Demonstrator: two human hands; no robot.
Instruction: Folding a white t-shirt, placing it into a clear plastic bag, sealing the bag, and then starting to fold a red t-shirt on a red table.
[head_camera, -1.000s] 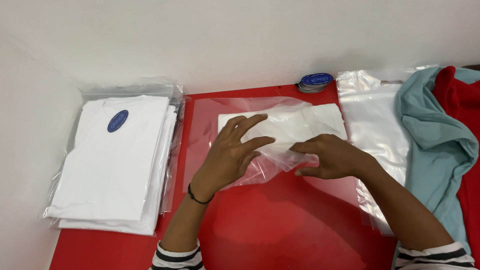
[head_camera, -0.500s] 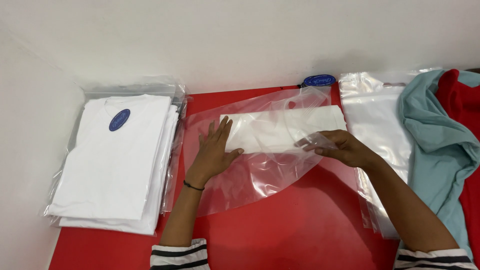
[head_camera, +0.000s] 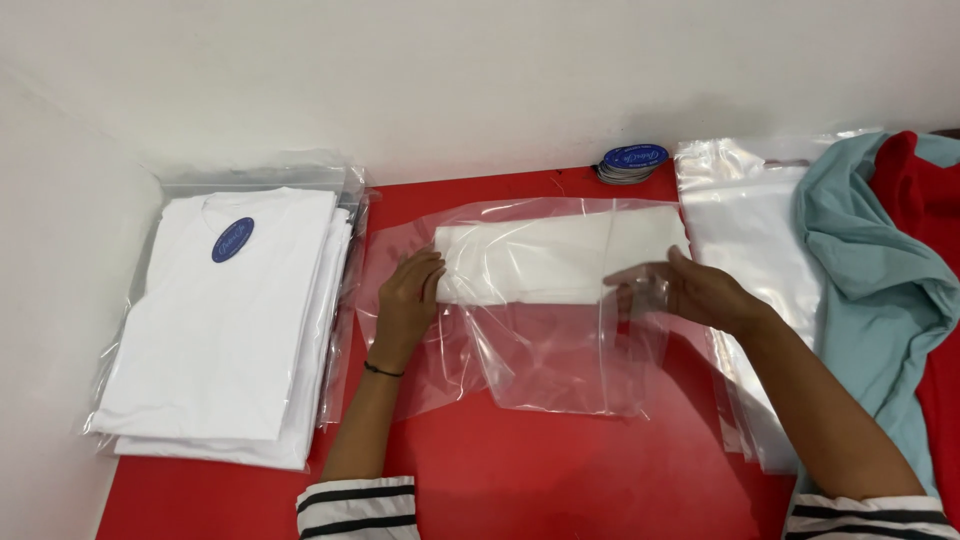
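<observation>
Red table (head_camera: 560, 470) against a white wall. Near the back edge, at the middle: folded white garment (head_camera: 545, 262) inside a clear plastic bag (head_camera: 540, 340). Left hand (head_camera: 408, 300) flat, fingers together, pressing the garment's left end through the plastic. Right hand (head_camera: 690, 292) at the garment's right end, fingers spread under the film; grip unclear. At the left edge: stack of bagged white shirts (head_camera: 225, 320). At the right edge: empty clear bags (head_camera: 740, 230), teal cloth (head_camera: 880, 280), red cloth (head_camera: 935, 210). Blue round labels (head_camera: 634, 160) at the back edge.
</observation>
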